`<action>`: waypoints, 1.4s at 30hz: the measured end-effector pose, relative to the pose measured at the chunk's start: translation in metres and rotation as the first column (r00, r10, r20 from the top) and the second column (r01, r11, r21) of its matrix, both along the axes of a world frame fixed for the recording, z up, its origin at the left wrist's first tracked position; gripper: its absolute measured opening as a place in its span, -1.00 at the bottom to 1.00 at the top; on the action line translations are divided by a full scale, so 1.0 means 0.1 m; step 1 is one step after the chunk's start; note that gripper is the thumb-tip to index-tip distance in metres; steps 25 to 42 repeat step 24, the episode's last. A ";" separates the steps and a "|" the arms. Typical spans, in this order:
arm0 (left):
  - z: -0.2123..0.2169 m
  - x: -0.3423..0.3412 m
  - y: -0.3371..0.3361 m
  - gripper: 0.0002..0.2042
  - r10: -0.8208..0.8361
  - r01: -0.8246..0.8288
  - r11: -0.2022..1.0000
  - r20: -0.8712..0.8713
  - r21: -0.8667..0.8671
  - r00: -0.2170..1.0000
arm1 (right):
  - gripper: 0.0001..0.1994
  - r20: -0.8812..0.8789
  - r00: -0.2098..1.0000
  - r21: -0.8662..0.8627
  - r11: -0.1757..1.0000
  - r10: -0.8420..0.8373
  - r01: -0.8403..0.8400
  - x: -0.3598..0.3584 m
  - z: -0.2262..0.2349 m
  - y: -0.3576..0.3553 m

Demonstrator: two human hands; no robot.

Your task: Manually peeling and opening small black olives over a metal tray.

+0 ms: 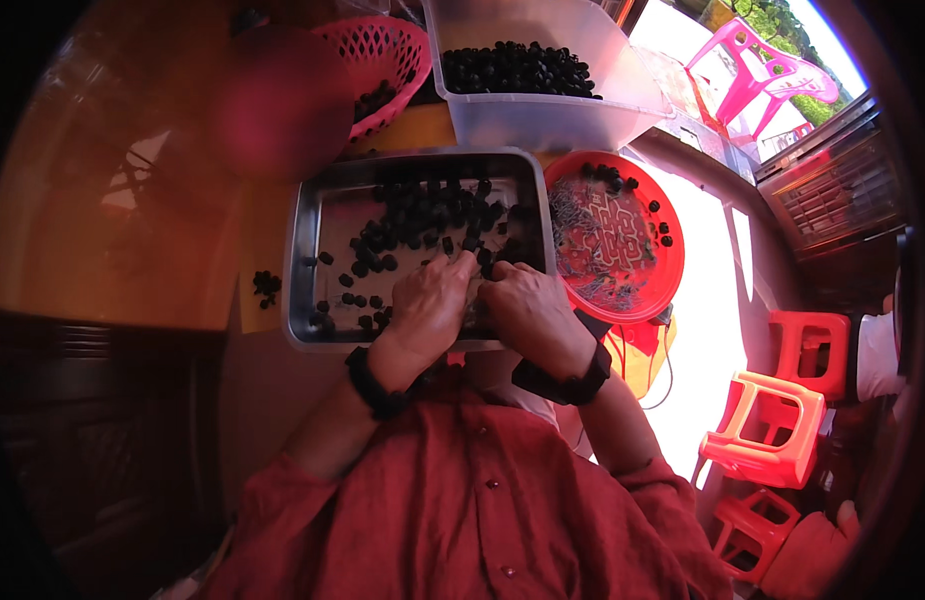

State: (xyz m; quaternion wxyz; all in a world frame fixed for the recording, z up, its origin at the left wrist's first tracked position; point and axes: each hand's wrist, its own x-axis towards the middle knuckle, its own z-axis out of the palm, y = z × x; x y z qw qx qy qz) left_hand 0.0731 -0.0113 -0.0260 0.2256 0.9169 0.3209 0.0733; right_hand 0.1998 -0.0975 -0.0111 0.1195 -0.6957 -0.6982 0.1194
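Observation:
A rectangular metal tray (312, 215) lies in front of me, with many small dark berries (437, 210) scattered over its bottom, thickest toward the far side. My left hand (429, 308) reaches over its near edge, thumb and fingers pinched together. Close beside it my right hand (534, 315) is closed too, knuckles up. The fingertips of both hands almost meet above the berries. One dark berry shows in the gap between them, but I cannot tell which hand touches it. To the right stands a round red tray (674, 250) holding thin stems and a few berries.
A translucent plastic bin (542, 118) of dark berries stands beyond the metal tray, beside a pink perforated basket (412, 60). A blurred pink round shape (282, 100) hangs at upper left. Several berries (266, 288) lie left of the tray. Red stools (767, 430) stand at right.

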 end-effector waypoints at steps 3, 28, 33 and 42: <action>-0.05 -0.01 0.02 -0.72 0.032 -0.033 0.999 0.036 0.026 0.999 | -0.91 0.044 0.999 0.049 0.999 0.005 -0.007 0.02 -0.03 0.02; 0.13 -0.51 0.13 -0.85 0.459 0.057 0.630 0.430 -0.774 0.778 | -0.89 -0.918 0.335 -0.040 0.891 -0.211 0.452 -0.08 0.03 -0.05; 0.13 -0.51 0.13 -0.85 0.459 0.057 0.630 0.430 -0.774 0.778 | -0.89 -0.918 0.335 -0.040 0.891 -0.211 0.452 -0.08 0.03 -0.05; 0.13 -0.51 0.13 -0.85 0.459 0.057 0.630 0.430 -0.774 0.778 | -0.89 -0.918 0.335 -0.040 0.891 -0.211 0.452 -0.08 0.03 -0.05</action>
